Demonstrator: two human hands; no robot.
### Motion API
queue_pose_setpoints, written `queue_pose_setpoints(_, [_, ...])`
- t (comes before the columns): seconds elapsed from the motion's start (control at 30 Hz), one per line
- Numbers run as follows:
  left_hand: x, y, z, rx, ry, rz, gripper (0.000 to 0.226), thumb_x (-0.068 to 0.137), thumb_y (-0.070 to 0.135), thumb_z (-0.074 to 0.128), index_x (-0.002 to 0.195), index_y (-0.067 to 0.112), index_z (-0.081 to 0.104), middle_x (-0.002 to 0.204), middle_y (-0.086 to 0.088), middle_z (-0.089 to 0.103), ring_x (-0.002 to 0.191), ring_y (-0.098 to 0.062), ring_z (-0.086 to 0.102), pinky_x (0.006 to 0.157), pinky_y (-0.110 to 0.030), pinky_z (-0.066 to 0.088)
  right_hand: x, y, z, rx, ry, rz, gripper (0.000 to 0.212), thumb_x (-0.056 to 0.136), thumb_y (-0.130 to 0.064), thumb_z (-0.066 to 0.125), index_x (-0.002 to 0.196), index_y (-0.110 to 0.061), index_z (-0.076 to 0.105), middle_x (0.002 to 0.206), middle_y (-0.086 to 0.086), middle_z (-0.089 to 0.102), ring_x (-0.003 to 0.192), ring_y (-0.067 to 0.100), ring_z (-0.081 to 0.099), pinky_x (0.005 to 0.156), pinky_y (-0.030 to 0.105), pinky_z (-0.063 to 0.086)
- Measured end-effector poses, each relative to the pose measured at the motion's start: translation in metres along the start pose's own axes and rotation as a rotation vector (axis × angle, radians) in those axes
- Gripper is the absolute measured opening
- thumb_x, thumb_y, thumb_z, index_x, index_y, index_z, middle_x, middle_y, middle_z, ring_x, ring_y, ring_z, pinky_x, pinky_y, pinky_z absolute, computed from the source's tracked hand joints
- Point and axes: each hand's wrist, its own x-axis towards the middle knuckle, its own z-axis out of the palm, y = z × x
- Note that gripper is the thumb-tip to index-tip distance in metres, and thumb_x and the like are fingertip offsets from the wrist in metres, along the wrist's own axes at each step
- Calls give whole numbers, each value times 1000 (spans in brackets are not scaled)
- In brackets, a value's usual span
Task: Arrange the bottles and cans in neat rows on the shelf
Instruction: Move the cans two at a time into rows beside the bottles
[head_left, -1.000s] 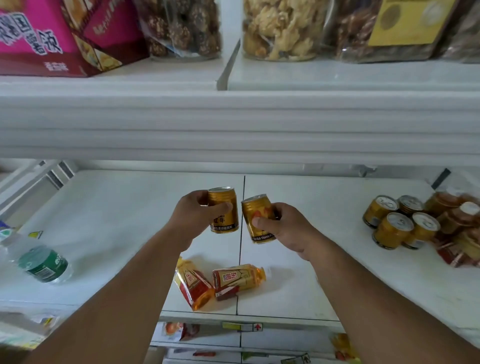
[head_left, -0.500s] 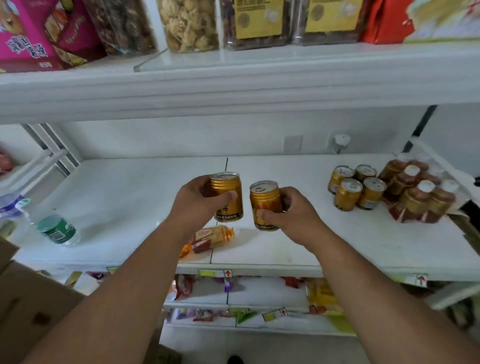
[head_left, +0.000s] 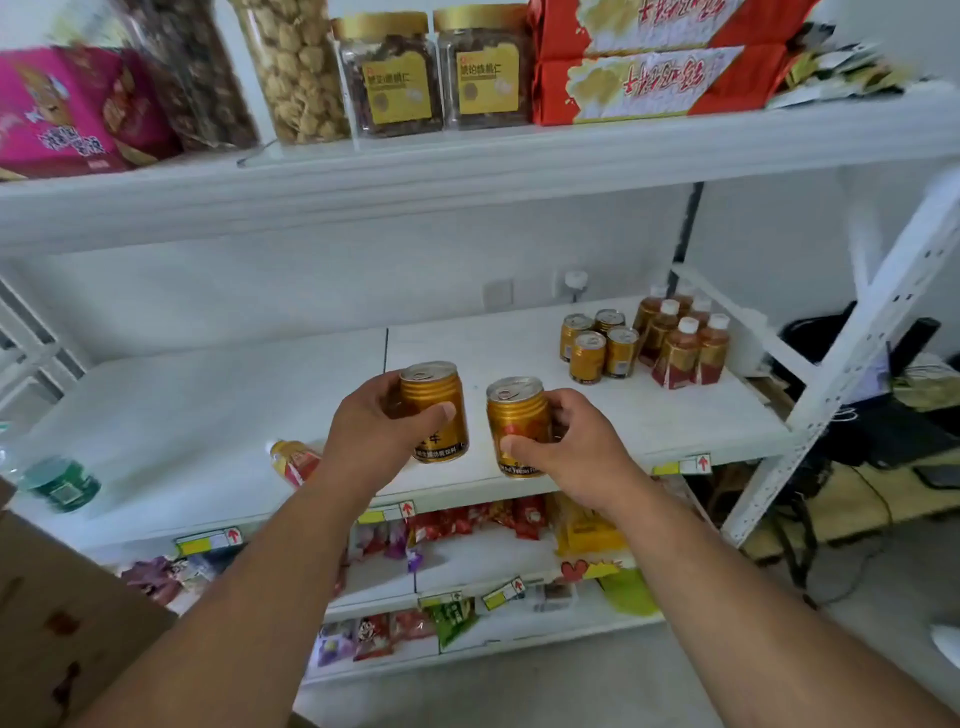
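Each hand's grip is closed on a gold can: left hand (head_left: 374, 436) on one can (head_left: 434, 410), right hand (head_left: 566, 449) on another (head_left: 517, 426), above the shelf (head_left: 208, 415) front. Carrying step; next, stand both beside the can block (head_left: 597, 345) at right.

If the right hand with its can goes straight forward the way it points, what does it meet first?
Probably the group of four gold cans standing up-right of the right hand. The white shelf between looks free, though depth is unclear.

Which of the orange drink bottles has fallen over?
The orange bottle peeking out beside the left hand lies on its side. The brown bottles at the shelf's right end all stand upright, caps up.
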Motion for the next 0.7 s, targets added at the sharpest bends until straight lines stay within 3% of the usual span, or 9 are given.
queue_pose_setpoints(0.17, [-48, -1, 1, 7, -52, 22, 45, 77, 38, 82, 117, 36, 62, 97, 26, 64, 88, 11, 59, 67, -12, 42, -59, 1, -4, -58, 45, 13, 57, 75, -32, 87, 120, -31, 53, 110, -22, 62, 96, -10, 59, 74, 12, 44])
queue_pose_setpoints(0.33, [-87, 3, 13, -1, -93, 38, 51, 76, 37, 83, 122, 30, 63, 99, 24, 66, 89, 11, 61, 67, -7, 42, -106, 7, -18, -89, 75, 30, 56, 76, -33, 86, 121, -31, 52, 105, -24, 59, 93, -13, 55, 69, 9, 43])
queue_pose_setpoints(0.5, [-105, 14, 32, 21, -126, 56, 62, 73, 44, 84, 129, 29, 61, 108, 18, 69, 97, 4, 63, 77, -17, 50, -127, 16, -40, -67, 97, 22, 59, 75, -32, 86, 123, -28, 53, 110, -21, 61, 100, -8, 58, 76, 13, 44])
queue_pose_setpoints(0.7, [-117, 37, 76, 59, -126, 77, 55, 76, 39, 83, 126, 28, 63, 104, 19, 69, 93, 9, 62, 68, -9, 42, -128, 32, -84, -29, 114, 14, 60, 73, -34, 87, 122, -32, 53, 117, -15, 63, 107, 0, 60, 90, 25, 49])
